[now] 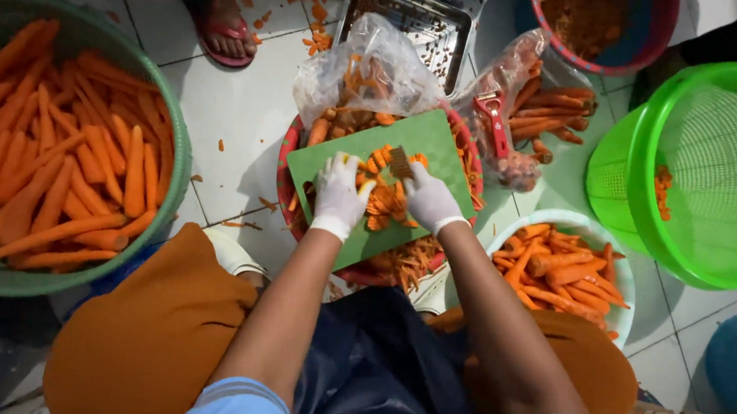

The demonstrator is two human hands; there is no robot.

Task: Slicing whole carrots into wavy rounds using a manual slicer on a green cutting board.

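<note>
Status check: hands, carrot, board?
Left hand pins carrot on green cutting board. Right hand grips crinkle cutter. Cut slices crowd the board.

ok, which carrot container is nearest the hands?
The red basin under the green cutting board, directly below both hands; the green basket and white bowl sit off to the sides.
</note>
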